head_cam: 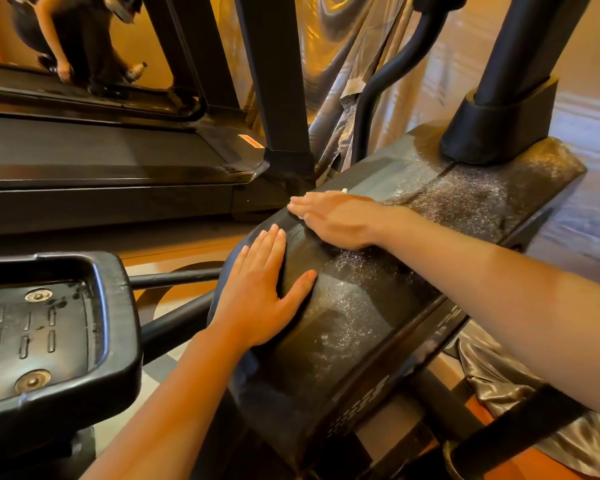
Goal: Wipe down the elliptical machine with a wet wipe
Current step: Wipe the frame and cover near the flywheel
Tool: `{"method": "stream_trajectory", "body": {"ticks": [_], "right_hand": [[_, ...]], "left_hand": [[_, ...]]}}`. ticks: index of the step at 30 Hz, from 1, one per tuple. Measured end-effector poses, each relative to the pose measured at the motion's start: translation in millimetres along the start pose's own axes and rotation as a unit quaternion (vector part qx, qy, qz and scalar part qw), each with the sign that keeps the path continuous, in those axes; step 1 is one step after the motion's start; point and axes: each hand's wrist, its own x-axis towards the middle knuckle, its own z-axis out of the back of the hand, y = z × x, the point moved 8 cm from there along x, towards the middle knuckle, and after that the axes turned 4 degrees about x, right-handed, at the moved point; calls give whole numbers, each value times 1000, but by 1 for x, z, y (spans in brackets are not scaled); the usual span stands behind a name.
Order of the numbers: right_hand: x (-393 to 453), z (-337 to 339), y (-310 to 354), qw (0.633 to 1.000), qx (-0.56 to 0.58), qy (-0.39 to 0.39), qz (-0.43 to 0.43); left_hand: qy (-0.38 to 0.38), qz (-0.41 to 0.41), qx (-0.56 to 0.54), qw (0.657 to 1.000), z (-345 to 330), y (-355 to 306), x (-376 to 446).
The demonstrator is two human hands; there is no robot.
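The elliptical machine's black rounded housing fills the middle of the head view, dusty and streaked with wet patches. My left hand lies flat on its left side, fingers straight and spread. My right hand presses flat on the housing's upper part, fingers stretched to the left. The wet wipe is almost wholly hidden under that hand; only a small white corner shows at its far edge. The machine's upright post rises from the housing at the upper right.
A black foot pedal of the elliptical sits at the lower left. A treadmill stands to the left with another person at its far end. A grey cover sheet hangs behind. Dark bars cross at the lower right.
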Motion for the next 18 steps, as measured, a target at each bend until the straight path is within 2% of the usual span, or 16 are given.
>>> {"method": "stream_trajectory", "body": {"ticks": [3, 7, 10, 13, 16, 18], "right_hand": [[-9, 6, -23, 1000, 21, 11, 3], [-25, 41, -105, 988, 21, -49, -145], [-43, 35, -103, 981, 11, -77, -179], [-62, 14, -42, 986, 32, -102, -132], [-79, -15, 26, 997, 18, -75, -12], [-88, -25, 42, 997, 28, -55, 46]], "left_hand": [[4, 1, 0, 1000, 0, 0, -2], [2, 0, -1, 1000, -1, 3, -3], [-1, -3, -2, 1000, -2, 4, -2], [4, -9, 1, 1000, -3, 4, -2], [4, -22, -12, 1000, -4, 7, -4], [1, -36, -19, 999, -4, 8, -8]]}}
